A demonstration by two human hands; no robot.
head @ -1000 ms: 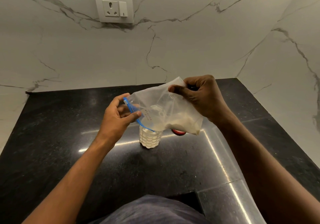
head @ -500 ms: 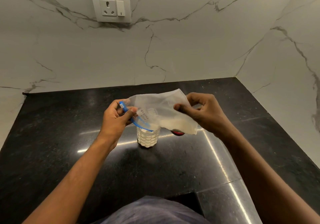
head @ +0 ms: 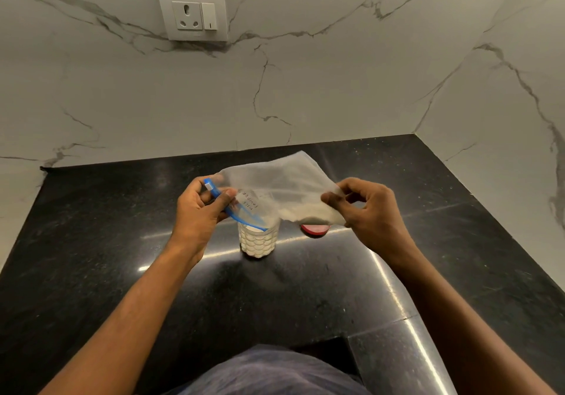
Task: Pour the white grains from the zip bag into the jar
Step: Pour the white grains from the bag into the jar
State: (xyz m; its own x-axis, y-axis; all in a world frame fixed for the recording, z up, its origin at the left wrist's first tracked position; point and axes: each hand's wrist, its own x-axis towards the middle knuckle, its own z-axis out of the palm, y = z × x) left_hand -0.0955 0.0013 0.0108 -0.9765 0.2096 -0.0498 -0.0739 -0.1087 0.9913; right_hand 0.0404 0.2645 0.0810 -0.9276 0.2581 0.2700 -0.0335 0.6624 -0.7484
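A clear zip bag (head: pixel 275 180) with a blue zipper strip hangs tilted over a small textured clear jar (head: pixel 259 242) on the black counter. The bag's blue mouth dips into the jar's opening. White grains (head: pixel 308 211) lie along the bag's lower right edge, and the jar holds white grains nearly to its top. My left hand (head: pixel 201 211) pinches the zipper end at the left. My right hand (head: pixel 370 211) pinches the bag's lower right corner, held a little above the mouth.
A red lid (head: pixel 315 230) lies flat on the black counter (head: pixel 122 241) just right of the jar, partly hidden by the bag. Marble walls close the back and right side. A wall socket (head: pixel 192 12) sits high on the back wall.
My right hand has come down and moved right with the bag's corner, so the bag lies flatter and lower. The grains have spread along its lower edge. My left hand stays at the zipper.
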